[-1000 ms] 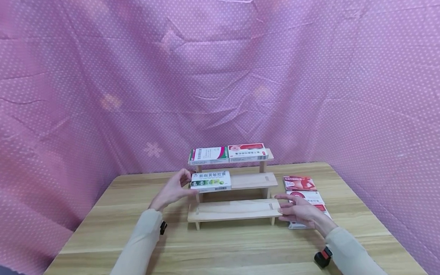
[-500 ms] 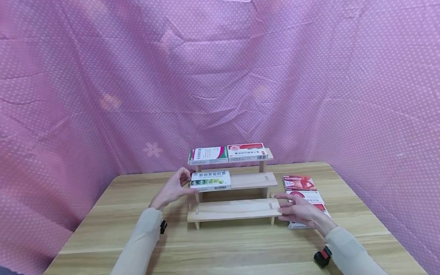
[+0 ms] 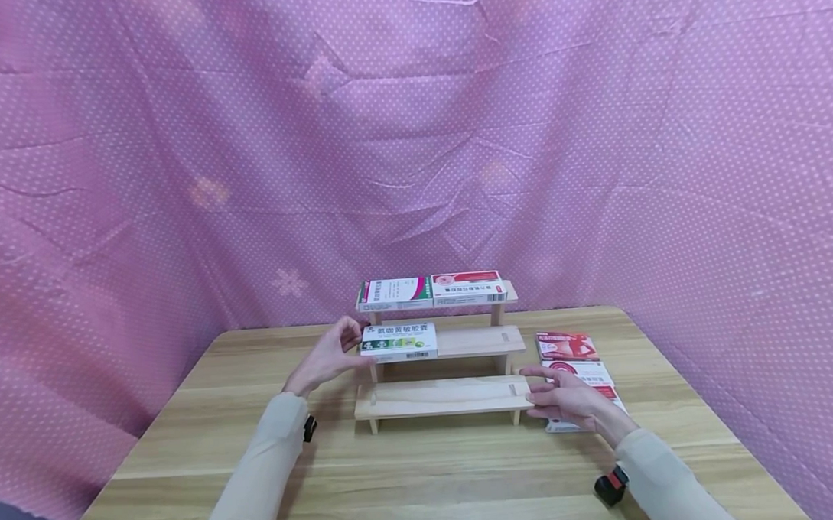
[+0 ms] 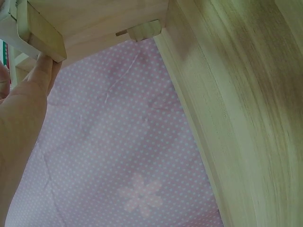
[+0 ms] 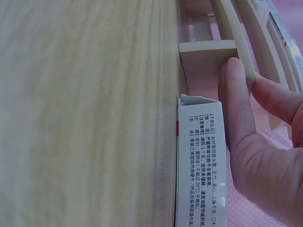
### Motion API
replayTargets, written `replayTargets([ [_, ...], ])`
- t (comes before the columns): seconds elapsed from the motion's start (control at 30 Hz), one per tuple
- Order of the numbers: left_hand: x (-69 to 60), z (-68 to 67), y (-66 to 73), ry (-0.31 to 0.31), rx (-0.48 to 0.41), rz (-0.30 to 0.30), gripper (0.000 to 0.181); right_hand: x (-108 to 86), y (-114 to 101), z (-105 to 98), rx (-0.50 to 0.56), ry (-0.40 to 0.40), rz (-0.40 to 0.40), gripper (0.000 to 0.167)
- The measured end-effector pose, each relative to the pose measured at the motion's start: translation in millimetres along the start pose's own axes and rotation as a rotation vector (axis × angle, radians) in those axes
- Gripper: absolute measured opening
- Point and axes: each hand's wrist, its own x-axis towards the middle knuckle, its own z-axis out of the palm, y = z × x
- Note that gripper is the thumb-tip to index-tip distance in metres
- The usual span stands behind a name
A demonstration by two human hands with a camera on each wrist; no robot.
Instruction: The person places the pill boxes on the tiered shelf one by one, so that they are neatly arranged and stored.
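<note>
In the head view, a three-tier wooden display stand [image 3: 455, 392] stands on the table. My left hand [image 3: 329, 359] is at the left end of its middle tier, thumb in front and fingers behind, pinching a white and green medicine box [image 3: 399, 343] that lies flat there. In the left wrist view, a fingertip [image 4: 43, 61] meets the box's corner and the board's edge; the thumb is hidden. My right hand [image 3: 569, 398] pinches the right end of the bottom tier, as the right wrist view shows the fingers [image 5: 239, 99] and thumb on either side of the board.
Two medicine boxes, one white and green [image 3: 393, 291] and one red and white [image 3: 467, 287], lie on the top tier. Right of the stand are a red box [image 3: 567, 346] and white and red boxes [image 3: 593, 372], partly behind my right hand. A pink dotted cloth [image 3: 413, 176] hangs behind the table [image 3: 431, 481].
</note>
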Motion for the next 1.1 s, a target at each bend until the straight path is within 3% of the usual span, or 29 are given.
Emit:
replayTargets([
  [0.27, -3.5, -1.7, -3.2, 0.037, -0.042, -0.034, 0.062, 0.4, -1, 0, 0.002, 0.007, 0.004, 0.064],
  [0.5, -6.6, -6.3, -10.9, 0.184, -0.14, -0.057, 0.058, 0.7, -1, -2, -0.052, 0.013, -0.015, 0.065],
  [0.67, -9.9, -8.6, -10.6, 0.244, -0.196, -0.091, 0.049, -1.8, -3, -7, -0.125, 0.03, -0.058, 0.063],
  [0.93, -22.9, -12.9, -11.9, 0.184, -0.403, -0.257, 0.047, -9.5, -4, -19, -0.295, 0.064, -0.128, 0.052],
  [1.1, -33.3, -11.0, -21.7, 0.146, -0.392, -0.302, 0.047, -17.9, -4, -32, -0.383, 0.077, -0.167, 0.045],
])
